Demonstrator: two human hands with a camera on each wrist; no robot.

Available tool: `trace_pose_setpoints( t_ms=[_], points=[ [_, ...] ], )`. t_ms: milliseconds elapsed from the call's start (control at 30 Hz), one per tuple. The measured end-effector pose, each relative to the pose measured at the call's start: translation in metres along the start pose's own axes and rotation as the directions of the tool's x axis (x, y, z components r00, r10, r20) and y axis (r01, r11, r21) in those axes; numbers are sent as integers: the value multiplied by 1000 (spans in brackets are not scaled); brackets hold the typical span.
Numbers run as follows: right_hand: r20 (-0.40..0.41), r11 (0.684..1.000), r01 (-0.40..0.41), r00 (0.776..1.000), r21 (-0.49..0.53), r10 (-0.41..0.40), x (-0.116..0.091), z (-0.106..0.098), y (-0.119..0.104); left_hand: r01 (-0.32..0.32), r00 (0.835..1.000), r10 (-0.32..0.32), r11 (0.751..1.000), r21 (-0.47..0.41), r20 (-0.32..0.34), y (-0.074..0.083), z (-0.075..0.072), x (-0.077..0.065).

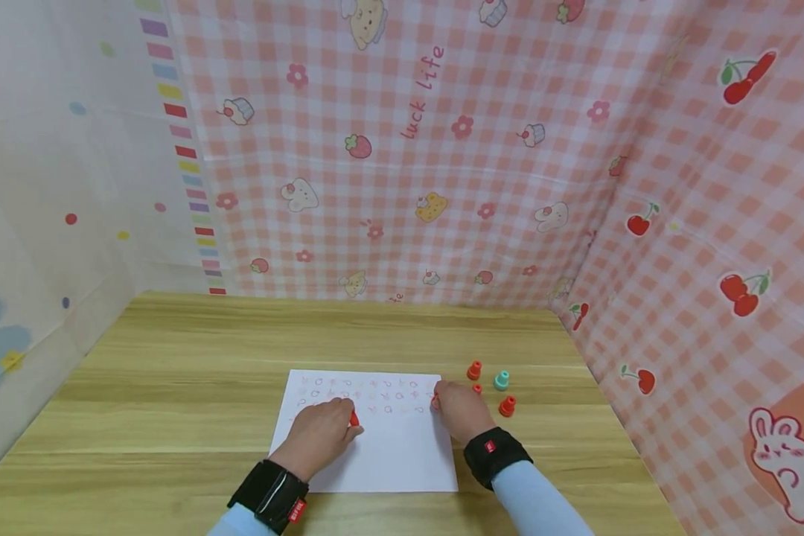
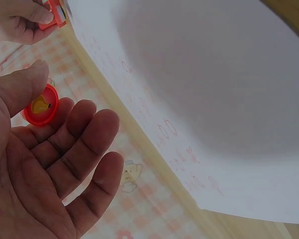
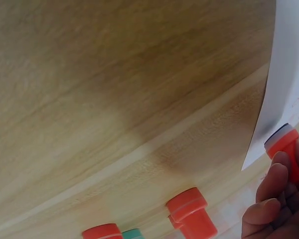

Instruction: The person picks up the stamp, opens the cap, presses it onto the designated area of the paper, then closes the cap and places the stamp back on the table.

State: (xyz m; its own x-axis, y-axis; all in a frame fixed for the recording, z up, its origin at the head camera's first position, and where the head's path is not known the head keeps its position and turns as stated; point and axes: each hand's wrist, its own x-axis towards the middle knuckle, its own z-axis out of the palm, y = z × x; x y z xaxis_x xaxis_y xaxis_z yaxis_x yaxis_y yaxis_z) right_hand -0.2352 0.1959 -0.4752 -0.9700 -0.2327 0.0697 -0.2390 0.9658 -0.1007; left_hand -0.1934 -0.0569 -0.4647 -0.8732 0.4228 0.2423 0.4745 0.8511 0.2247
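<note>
A white sheet of paper [image 1: 391, 458] lies on the table, with rows of small reddish and faint prints along its far part. Above its middle, my left hand [image 1: 321, 435] pinches a round red cap [image 2: 41, 105] bearing a yellow pear picture, between thumb and index finger; the other fingers are loosely bent. At the sheet's right edge my right hand [image 1: 465, 409] grips a red stamp [image 3: 281, 142] with a pale band and a dark rim at its end. In the head view, fingers hide most of that stamp.
Beyond and right of my right hand stand a red stamp [image 1: 474, 370], a teal stamp [image 1: 501, 380] and another red stamp [image 1: 507, 406]; one more red stamp [image 1: 477, 388] is partly hidden by the hand. Patterned cloth [image 1: 402, 223] borders the wooden table [image 1: 194, 372] at the back and sides.
</note>
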Motion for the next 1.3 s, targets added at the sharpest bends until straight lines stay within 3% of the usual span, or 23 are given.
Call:
trace_pose_setpoints(
  t_ms=[267,533,633,933,1167,1300],
  points=[
    [22,993,78,997,-87,-76,1,8,3,-1,1000,1,1000,-6,-3,-2,1,-1],
    [86,992,93,991,80,-100,2,7,10,5,1000,-5,1000,-10,7,0,2,-4],
    [105,991,96,989,97,-106,2,6,11,6,1000,-6,1000,-22,16,1,1,-4],
    [79,989,111,990,94,-118,4,4,11,-4,1000,5,1000,-20,19,-1,2,-4],
    [189,994,89,977,67,-101,10,-3,9,-13,1000,14,1000,-22,21,0,1,-5],
    [204,995,81,975,61,-92,10,-4,8,-17,999,17,1000,-15,32,0,0,-5]
  ],
)
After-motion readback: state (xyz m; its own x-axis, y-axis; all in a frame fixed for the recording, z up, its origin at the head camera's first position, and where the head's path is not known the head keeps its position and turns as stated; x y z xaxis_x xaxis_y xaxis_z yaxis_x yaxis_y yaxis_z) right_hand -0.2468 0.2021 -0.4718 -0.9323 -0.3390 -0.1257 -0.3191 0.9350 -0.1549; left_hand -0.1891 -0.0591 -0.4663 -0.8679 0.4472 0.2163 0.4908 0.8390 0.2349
